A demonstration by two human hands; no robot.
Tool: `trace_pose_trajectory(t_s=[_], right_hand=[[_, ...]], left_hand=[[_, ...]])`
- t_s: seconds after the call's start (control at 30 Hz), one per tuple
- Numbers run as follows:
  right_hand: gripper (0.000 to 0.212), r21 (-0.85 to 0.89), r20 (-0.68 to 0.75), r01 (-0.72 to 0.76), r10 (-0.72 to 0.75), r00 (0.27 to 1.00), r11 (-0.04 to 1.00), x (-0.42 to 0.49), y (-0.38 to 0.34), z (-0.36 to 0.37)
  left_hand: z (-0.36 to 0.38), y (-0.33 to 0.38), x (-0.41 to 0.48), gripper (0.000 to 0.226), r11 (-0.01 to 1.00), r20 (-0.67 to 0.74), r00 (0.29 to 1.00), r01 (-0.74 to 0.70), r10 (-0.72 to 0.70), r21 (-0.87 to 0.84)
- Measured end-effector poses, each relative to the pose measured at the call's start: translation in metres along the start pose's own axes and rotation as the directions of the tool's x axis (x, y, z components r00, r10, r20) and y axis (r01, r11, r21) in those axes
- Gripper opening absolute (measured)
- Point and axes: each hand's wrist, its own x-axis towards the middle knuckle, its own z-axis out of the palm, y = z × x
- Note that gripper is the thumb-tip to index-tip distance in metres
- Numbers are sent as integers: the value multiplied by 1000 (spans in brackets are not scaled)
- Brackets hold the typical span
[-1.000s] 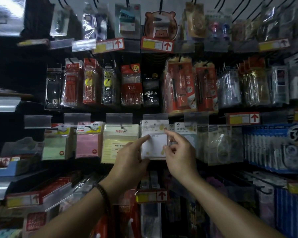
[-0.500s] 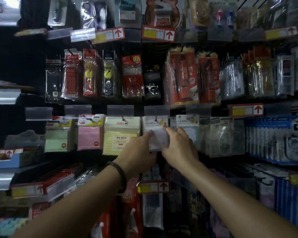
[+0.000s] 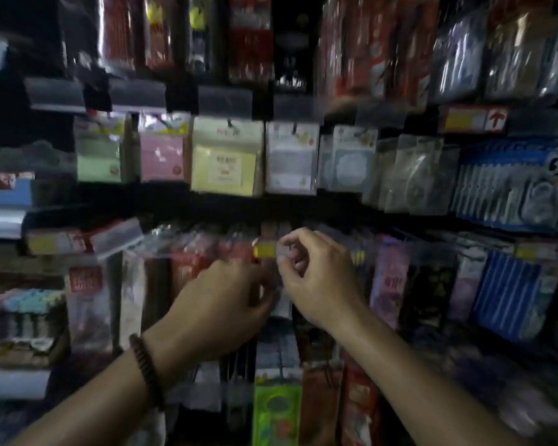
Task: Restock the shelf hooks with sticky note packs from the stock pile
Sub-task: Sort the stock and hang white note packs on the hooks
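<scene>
Head view, blurred by motion: a dim shop shelf [image 3: 207,206] hung with rows of packs. Red pen packs [image 3: 250,37] hang along the top row, and a price tag with a red arrow [image 3: 474,119] sits at the right. The sticky note packs hang on hooks in the middle row: a green pack [image 3: 99,151], a pink pack [image 3: 161,154], a yellow pack [image 3: 226,160], a white pack [image 3: 290,159] and a pale blue pack [image 3: 351,156], side by side, with clear packs [image 3: 413,175] and blue packs [image 3: 503,185] further right. Both hands are below that row, apart from every sticky note pack, in front of the lower row of red packs [image 3: 194,262]. The right grip [image 3: 319,278] has curled fingers, thumb and forefinger tips close together just beside a yellow label [image 3: 264,251]; whether they pinch anything I cannot tell. The left grip [image 3: 226,304] shows its back, with its fingers lost in blur, so its hold cannot be told. A dark bead bracelet [image 3: 147,368] circles the left wrist. A green card pack [image 3: 276,413] hangs lower down between the forearms.
</scene>
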Motion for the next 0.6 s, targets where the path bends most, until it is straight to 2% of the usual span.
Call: trace_pose_trajectory(t_s=[0.07, 0.17, 0.23, 0.3, 0.4, 0.5, 0.6], right_hand=[[10, 25, 103, -5, 2, 995, 1000, -40, 8, 15], [12, 39, 259, 49, -58, 964, 998, -109, 21, 45], [15, 36, 360, -7, -6, 933, 999, -156, 36, 71], [17, 2, 461, -128, 113, 880, 992, -205, 58, 100], [14, -91, 565, -361, 346, 749, 928, -283, 96, 143], [7, -184, 575, -601, 581, 576, 778, -360, 131, 180], [5, -324, 583, -706, 721, 374, 629, -422, 163, 218]], left_hand=[[32, -7, -36, 22, 999, 112, 994, 4, -8, 39], [89, -27, -90, 33, 998, 207, 977, 51, -57, 31], [132, -43, -123, 42, 996, 281, 956, 74, -83, 43], [174, -61, -154, 37, 992, 352, 928, 121, -125, 32], [237, -88, -193, 25, 978, 457, 866, 205, -201, 41], [298, -115, -224, 23, 951, 576, 767, 301, -283, 66], [347, -135, -244, 19, 922, 636, 696, 382, -334, 67]])
